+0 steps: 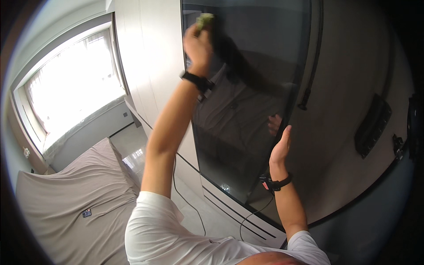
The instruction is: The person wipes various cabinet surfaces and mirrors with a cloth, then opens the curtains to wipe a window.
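Observation:
My left hand [198, 46] holds a yellow-green cloth [205, 20] near the upper left of a dark glass cabinet door [245, 99]. The hand is slightly blurred, and its dark reflection shows in the glass. Lower down, my right hand [281, 147] grips the door's right edge, its thumb pointing up. Fingers appear in the glass beside it; whether reflected or seen through the pane, I cannot tell. A black band [197, 82] circles my left wrist. My right wrist wears a black strap with a small device [270, 184], from which a thin cable [243, 220] hangs.
Pale cabinet panels [149, 59] stand left of the glass. Beyond it are a black rod [313, 73], a black rack-like fitting [372, 127] and a hinge [398, 145]. A grey-covered bed [76, 185] bears a small dark packet [86, 213]. A bright window [76, 82] is behind.

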Demonstrator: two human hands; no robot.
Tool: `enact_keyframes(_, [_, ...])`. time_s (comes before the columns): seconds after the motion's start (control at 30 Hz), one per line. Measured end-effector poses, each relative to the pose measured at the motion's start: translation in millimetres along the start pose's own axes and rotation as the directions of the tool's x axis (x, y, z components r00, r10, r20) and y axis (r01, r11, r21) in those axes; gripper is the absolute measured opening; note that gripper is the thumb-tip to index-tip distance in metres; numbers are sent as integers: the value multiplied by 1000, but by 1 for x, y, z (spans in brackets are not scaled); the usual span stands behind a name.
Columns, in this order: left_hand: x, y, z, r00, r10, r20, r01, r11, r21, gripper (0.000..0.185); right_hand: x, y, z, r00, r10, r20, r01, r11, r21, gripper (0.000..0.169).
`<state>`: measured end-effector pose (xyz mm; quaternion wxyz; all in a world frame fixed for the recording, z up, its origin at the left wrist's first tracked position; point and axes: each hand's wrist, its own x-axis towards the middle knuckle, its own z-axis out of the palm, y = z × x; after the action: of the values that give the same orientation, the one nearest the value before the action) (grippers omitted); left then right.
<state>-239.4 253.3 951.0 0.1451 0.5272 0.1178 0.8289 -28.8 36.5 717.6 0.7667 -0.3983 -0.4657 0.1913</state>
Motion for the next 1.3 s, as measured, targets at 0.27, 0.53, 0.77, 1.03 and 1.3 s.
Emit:
enact_keyframes(0.27, [-175, 84, 20, 828, 255, 500, -237, 966, -99, 39, 3, -6, -2, 962, -49, -267, 42, 999, -33, 70])
enact_keyframes(0.53, [-72, -6, -14, 999, 9, -53, 1, 982, 187, 15, -4, -19, 4, 990, -135, -28, 134, 990, -35, 71])
enact_keyframes(0.77, [-239, 74, 19, 920, 224, 322, -253, 966, 53, 45, -1, 9, -7, 958, -154, -241, 140, 987, -72, 76])
enact_keyframes(1.03, [-70, -83, -65, 956, -233, -176, 251, 964, 90, 15, -2, 20, -13, 997, -64, -44, 62, 997, -47, 73])
enact_keyframes(1.3, [-229, 58, 21, 915, 174, 365, -163, 985, -60, 40, 2, 83, -47, 977, -88, -193, 75, 994, -75, 71])
